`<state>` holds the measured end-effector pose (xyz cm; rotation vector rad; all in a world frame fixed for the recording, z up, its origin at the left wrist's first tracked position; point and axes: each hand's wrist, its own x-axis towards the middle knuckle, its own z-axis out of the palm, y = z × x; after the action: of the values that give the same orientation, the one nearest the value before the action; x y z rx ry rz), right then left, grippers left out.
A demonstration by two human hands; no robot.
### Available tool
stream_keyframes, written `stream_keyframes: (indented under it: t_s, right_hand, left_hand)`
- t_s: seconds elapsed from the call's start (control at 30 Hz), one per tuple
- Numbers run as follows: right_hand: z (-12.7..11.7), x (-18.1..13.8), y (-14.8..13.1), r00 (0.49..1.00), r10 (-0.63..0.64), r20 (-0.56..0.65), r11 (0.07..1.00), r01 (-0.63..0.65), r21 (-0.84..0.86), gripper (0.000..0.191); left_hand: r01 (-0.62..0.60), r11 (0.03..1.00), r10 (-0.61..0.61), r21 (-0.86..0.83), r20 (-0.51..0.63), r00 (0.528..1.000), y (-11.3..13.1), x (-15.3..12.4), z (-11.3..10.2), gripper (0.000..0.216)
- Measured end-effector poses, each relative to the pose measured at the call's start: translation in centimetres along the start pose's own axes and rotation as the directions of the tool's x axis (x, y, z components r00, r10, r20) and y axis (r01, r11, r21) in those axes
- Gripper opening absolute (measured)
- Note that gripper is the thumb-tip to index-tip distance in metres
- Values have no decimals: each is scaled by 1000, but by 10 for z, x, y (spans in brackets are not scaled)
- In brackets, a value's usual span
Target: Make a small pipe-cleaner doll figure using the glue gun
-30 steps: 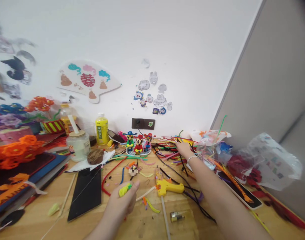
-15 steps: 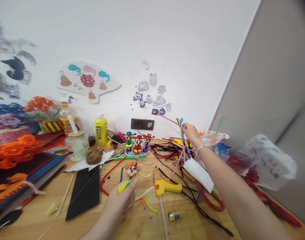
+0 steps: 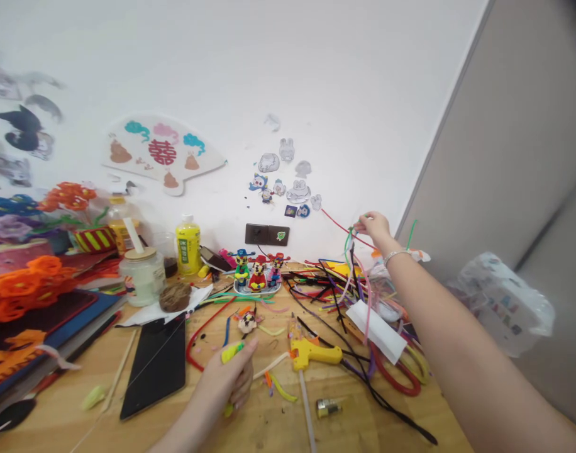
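Observation:
My left hand (image 3: 229,380) is closed low over the table around a yellow and green object (image 3: 231,352). The palm and fingers hide most of it. Up at the right, my right hand (image 3: 373,226) pinches several pipe cleaners, with pink (image 3: 365,283) and green ones hanging down. A long red pipe cleaner (image 3: 339,223) slants through by the fingertips. Below it lies a pile of mixed pipe cleaners (image 3: 316,283). A small figure head (image 3: 247,322) rests beyond my left hand, and a yellow glue gun (image 3: 314,354) is right of it.
Three small finished figures (image 3: 258,277) stand on a tray by the wall. A black tablet (image 3: 156,368), a lidded jar (image 3: 144,277) and a yellow bottle (image 3: 188,246) are on the left. Red-handled scissors (image 3: 404,384) and a white paper strip (image 3: 377,330) lie right.
My right hand has moved right and up a little, drawing pipe cleaners out of the pile, and the red one swung with it. My left hand keeps its grip almost in place.

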<state>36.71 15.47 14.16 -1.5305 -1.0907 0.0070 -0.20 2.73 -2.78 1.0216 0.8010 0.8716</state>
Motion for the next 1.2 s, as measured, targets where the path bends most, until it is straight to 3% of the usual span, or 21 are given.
stream_keyframes:
  t_s: [0.17, 0.33, 0.53, 0.7, 0.83, 0.97, 1.2]
  right_hand:
    - [-20, 20, -23, 988, -114, -101, 992, 119, 44, 6]
    - [-30, 14, -33, 981, -161, -113, 982, 171, 85, 12]
    - [-40, 10, -47, 977, -146, -156, 946, 184, 268, 7]
    - [-53, 5, -48, 970, -202, -136, 855, 242, 459, 8]
    - [-51, -9, -29, 984, -180, -21, 892, 172, 417, 9]
    - [-52, -16, -12, 995, -94, -19, 883, 92, 460, 9]
    - [-71, -25, -9, 999, 21, 50, 830, -45, 555, 16]
  left_hand:
    - [-7, 1000, 7, -8, -11, 1000, -2, 0, 0, 55]
    - [-5, 999, 4, -32, -34, 999, 0, 0, 2, 53]
    - [16, 998, -18, -67, -28, 999, 8, -4, 7, 56]
    - [56, 996, -62, -64, -83, 995, 9, -3, 8, 56]
    - [30, 997, -36, -76, -80, 996, 3, -1, 5, 53]
    - [24, 997, -29, -80, -70, 997, 0, 0, 5, 52]
    - [54, 997, -58, -60, -61, 996, 2, -1, 5, 54]
